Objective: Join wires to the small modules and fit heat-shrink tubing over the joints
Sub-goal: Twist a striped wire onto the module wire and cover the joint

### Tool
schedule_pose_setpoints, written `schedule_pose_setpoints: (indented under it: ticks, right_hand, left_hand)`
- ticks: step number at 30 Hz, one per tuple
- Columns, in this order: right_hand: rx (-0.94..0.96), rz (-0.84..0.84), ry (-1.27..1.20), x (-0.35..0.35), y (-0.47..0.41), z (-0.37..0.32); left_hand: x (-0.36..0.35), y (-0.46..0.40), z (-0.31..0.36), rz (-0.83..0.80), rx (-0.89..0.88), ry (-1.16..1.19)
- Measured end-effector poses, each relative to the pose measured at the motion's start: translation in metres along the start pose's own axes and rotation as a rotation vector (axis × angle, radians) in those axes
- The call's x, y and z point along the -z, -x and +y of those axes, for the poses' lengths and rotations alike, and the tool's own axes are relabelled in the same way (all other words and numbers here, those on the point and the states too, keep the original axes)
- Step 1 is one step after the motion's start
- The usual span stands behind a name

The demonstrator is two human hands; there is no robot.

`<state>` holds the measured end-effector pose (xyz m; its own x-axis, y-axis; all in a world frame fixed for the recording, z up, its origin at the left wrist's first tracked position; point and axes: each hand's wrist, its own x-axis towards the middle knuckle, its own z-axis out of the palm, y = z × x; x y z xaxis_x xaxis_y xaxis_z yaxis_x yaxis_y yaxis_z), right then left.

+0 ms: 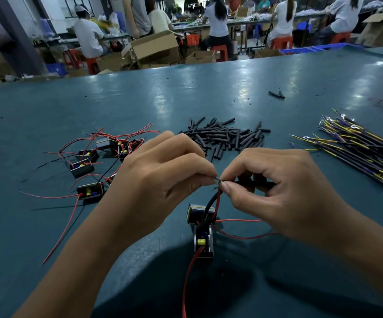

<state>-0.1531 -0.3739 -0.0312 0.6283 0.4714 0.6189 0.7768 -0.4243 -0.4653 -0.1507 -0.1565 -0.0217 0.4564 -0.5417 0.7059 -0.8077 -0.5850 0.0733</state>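
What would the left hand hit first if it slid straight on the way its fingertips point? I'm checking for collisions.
Probably the right hand: the left hand points rightward, its fingertips nearly meeting the right's at the wire ends.

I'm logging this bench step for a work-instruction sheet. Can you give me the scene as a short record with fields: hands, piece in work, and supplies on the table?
left hand: pinches the wire ends at the joint
right hand: pinches the same joint; a dark piece under its fingers
module in work: below the hands, red and black leads rising to the joint
other modules: cluster with red wires, left
heat-shrink tubing: black pile, beyond the hands
wire bundle: yellow and purple, right
table: blue-green
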Motion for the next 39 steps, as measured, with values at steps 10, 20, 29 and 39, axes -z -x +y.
schedule_pose_setpoints:
  ticks: [10,20,29,39]
  right_hand:
    - [-0.007,0.008,-0.012,0.001,0.000,-0.001]
    - [-0.020,0.028,-0.005,0.002,0.000,0.000]
    - [-0.054,0.043,-0.012,0.002,0.000,-0.001]
    - [-0.073,0.028,-0.020,0.004,0.000,0.001]
  left_hand:
    - [0.006,0.002,-0.002,-0.011,0.029,0.023]
    - [0.005,0.004,0.006,-0.095,0.303,0.315]
    - [0.009,0.002,0.007,-0.114,0.286,0.337]
    - [0.006,0.002,-0.001,0.020,0.137,0.095]
